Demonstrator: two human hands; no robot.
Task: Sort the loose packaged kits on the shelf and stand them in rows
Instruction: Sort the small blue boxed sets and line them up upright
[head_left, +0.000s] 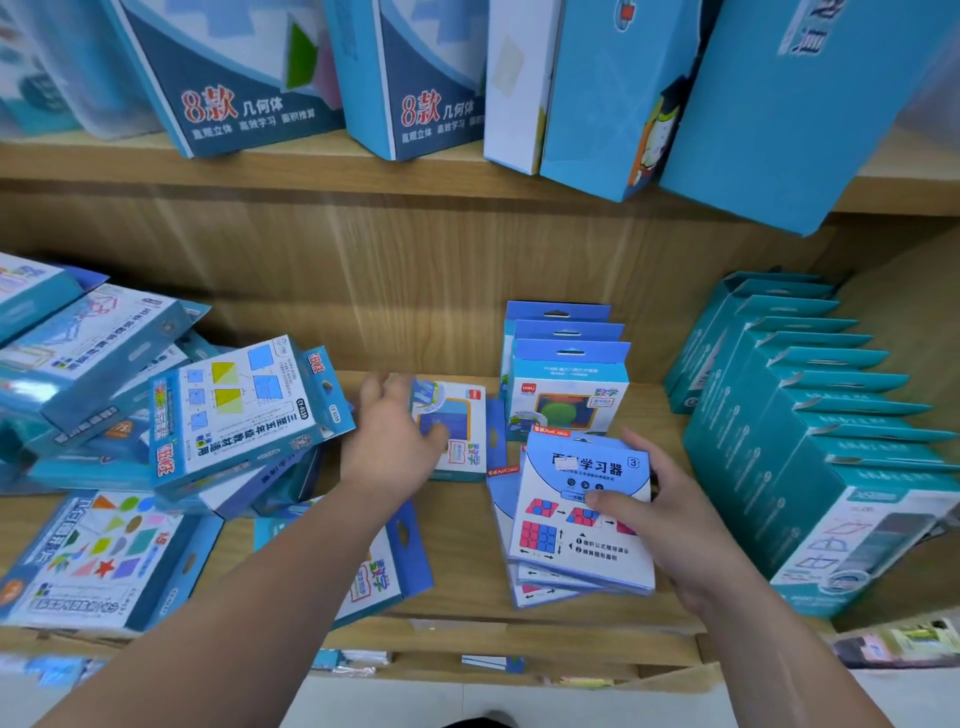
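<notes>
On a wooden shelf, the left hand spreads its fingers over a flat kit; the right hand grips a stack of kits before a standing row.

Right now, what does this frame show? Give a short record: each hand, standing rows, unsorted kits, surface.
left hand: left hand reaches onto a flat white-and-blue cardboard box lying mid-shelf; blurred, grip unclear
right hand: right hand grips a light-blue flat pack with cube diagrams, atop similar packs
standing rows: small blue hang-tab boxes at the back; teal boxes on the right
unsorted: jumbled blue kit boxes on the left
surface: wooden shelf
</notes>
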